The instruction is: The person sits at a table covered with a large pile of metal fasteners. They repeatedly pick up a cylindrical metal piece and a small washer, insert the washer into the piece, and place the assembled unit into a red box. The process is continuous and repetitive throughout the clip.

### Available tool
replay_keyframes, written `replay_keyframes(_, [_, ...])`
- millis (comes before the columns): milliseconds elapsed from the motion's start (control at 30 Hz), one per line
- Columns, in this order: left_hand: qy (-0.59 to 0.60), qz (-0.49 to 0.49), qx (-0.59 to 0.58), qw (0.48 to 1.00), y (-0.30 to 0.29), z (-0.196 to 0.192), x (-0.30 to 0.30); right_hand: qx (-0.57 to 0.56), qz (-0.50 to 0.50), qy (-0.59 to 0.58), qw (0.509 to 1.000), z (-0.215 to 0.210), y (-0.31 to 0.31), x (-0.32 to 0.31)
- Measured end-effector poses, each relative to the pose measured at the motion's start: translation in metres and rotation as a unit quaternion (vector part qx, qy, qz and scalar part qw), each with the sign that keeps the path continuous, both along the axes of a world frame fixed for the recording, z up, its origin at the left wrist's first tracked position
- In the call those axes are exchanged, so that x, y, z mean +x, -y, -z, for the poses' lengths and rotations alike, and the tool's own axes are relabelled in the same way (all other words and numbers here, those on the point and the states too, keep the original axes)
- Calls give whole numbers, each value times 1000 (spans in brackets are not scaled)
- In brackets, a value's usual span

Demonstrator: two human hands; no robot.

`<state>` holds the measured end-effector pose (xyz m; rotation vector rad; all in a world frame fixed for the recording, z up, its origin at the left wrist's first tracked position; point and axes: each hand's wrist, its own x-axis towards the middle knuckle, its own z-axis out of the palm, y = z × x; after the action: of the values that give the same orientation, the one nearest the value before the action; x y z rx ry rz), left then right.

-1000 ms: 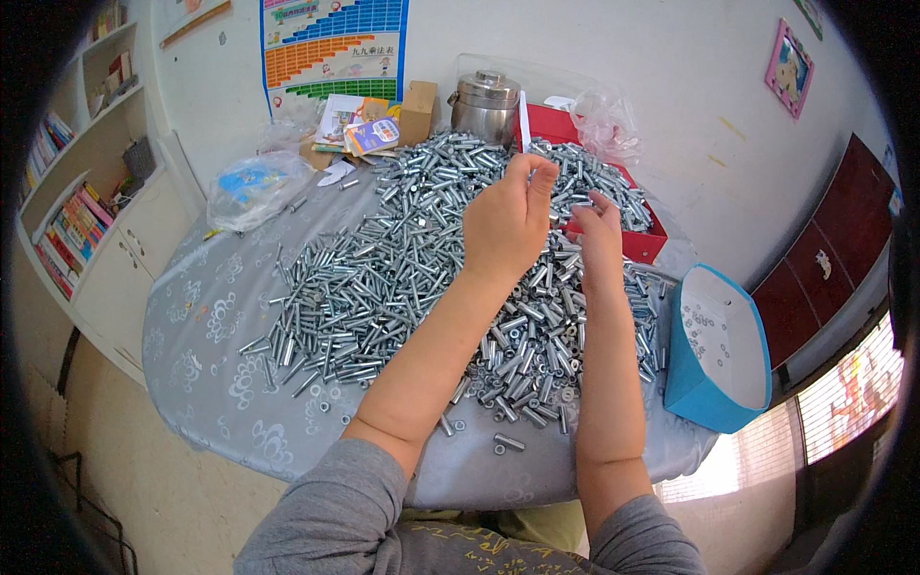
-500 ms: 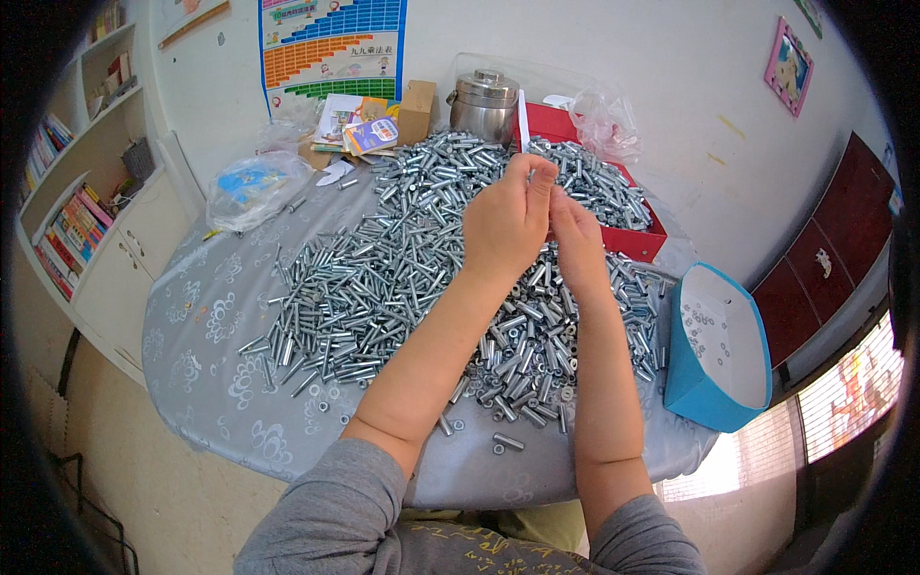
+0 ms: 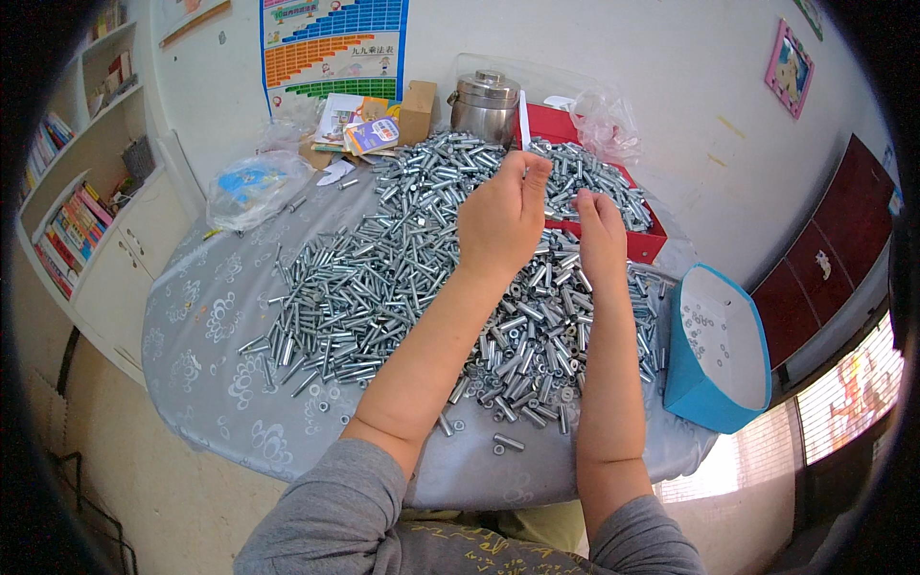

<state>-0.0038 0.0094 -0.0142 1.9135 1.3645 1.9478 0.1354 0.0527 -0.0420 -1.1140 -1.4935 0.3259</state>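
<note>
Both my arms reach over a large heap of silvery metal bolts and sleeves [image 3: 355,297] on the table. My left hand [image 3: 501,216] is closed above the heap, with its thumb upright along the curled fingers. Whatever it holds is hidden behind the hand. A short gap to the right, my right hand [image 3: 602,240] is closed too, fingertips drawn together in a pinch. Anything between them is too small or hidden to name. Behind my right hand stands a red box [image 3: 648,245] filled with similar metal pieces.
A blue box [image 3: 704,407] with small rings or nuts inside stands at the right table edge. At the back are a steel pot [image 3: 486,110], booklets [image 3: 372,135] and a small cardboard box [image 3: 416,110]. A plastic bag [image 3: 251,192] lies at the left.
My hands were together at the fingertips and are now apart. The right hand has moved right; the left has shifted slightly left.
</note>
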Motion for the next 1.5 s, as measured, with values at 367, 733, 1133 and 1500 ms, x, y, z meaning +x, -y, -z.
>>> replay_keyframes(367, [8, 8, 13, 1000, -2, 3, 1, -25, -251, -11, 967, -14, 30, -21])
replay_keyframes(733, [-74, -47, -17, 996, -8, 10, 1, -74, -227, 71, 968, -16, 27, -5])
replay_keyframes(1133, [-139, -32, -177, 974, -11, 11, 1, -125, -217, 144, 957, -16, 24, 5])
replay_keyframes(1500, [-113, -80, -108, 984, -25, 20, -5, -101, -82, 277, 952, -14, 21, 30])
